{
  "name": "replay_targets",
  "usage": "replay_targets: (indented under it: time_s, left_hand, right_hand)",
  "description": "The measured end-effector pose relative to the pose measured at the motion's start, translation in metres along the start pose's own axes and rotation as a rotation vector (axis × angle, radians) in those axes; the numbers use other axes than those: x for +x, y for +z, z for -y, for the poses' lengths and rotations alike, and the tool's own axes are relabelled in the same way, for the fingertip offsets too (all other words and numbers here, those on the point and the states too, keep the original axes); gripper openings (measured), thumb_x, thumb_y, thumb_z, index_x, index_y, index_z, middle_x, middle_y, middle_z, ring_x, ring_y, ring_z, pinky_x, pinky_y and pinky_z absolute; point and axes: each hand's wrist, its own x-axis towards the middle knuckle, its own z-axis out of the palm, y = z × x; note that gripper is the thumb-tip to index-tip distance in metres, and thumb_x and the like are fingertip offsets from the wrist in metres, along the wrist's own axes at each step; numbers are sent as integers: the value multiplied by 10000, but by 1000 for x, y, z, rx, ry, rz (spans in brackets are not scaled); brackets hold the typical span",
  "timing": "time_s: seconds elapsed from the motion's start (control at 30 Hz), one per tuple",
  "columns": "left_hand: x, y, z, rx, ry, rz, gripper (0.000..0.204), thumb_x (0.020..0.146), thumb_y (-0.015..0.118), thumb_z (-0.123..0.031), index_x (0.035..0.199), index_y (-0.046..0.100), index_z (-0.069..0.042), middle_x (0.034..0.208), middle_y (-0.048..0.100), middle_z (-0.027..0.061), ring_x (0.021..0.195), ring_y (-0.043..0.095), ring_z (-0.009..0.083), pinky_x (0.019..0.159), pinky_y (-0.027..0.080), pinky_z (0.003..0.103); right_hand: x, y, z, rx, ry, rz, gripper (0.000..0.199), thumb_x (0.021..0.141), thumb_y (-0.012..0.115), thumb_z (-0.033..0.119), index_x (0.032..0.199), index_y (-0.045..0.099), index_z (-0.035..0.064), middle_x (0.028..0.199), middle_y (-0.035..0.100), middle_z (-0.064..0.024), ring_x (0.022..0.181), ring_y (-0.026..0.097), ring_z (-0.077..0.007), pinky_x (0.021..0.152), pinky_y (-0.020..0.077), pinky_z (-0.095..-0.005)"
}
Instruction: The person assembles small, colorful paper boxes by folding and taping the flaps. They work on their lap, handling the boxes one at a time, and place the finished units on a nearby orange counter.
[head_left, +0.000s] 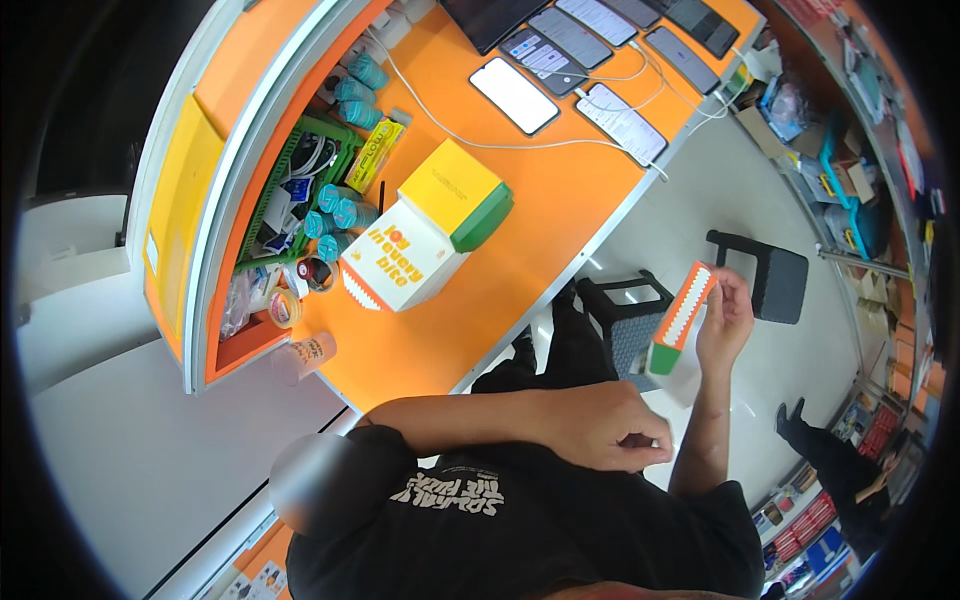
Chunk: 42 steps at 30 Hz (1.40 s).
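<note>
My right hand (730, 318) is closed on the upper end of a small carton (684, 318), which is orange with a white toothed stripe and has a green lower end. The carton is held upright, tilted, to the right of the table. Below it, my left hand (625, 432) is held in front of my body, its fingers curled into a loose pinch. Whether anything is between those fingertips cannot be made out. A larger white box (405, 255) with a yellow top and green side lies on the orange table (540, 215), away from both hands.
Several phones (515, 96) with white cables lie at the table's far end. A green basket (345, 150), teal rolls (352, 213), a slim yellow box (376, 155) and a clear cup (305, 355) line the left side. Dark stools (765, 275) stand right; another person (845, 470) is lower right.
</note>
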Motion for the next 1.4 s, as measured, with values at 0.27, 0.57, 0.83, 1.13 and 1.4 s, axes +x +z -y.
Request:
replay_targets:
  time_s: [0.27, 0.57, 0.83, 1.13, 1.4]
  left_hand:
    - [47, -86, 34, 641, -10, -437, 363, 885, 750, -334, 1131, 648, -87, 1198, 566, 134, 1343, 440, 343, 1185, 283, 513]
    - [48, -89, 52, 258, -72, -1020, 218, 894, 747, -239, 900, 588, -91, 827, 576, 53, 813, 546, 272, 757, 420, 386]
    - [35, -62, 80, 30, -129, -1412, 169, 972, 696, -113, 900, 555, -55, 777, 509, -18, 665, 445, 26, 567, 387, 215]
    - [-2, -20, 83, 32, -94, -1395, 194, 899, 753, -156, 874, 653, 9, 747, 612, 64, 679, 533, 106, 614, 443, 283]
    - [-76, 30, 60, 190, -220, -1210, 222, 924, 737, -209, 986, 755, 4, 827, 711, 103, 727, 664, 148, 679, 515, 286]
  right_hand:
    - [81, 24, -14, 51, 223, 777, 326, 789, 750, 81, 1075, 608, 19, 1003, 709, -63, 920, 656, -117, 822, 525, -273]
    - [101, 23, -7, 510, 452, 750, 165, 989, 607, 14, 1154, 610, -1, 1087, 689, -109, 1042, 680, -179, 927, 533, -328]
    - [73, 5, 13, 304, 382, 883, 206, 939, 682, 5, 1136, 624, -15, 996, 736, -99, 939, 716, -175, 886, 546, -323]
    - [-14, 26, 49, -292, -174, 459, 82, 901, 710, 7, 977, 681, 7, 932, 730, -117, 856, 722, -265, 795, 541, -335]
    - [-105, 66, 67, -339, -496, 253, 120, 862, 736, 58, 954, 676, 10, 929, 709, -130, 858, 692, -323, 791, 546, -407]
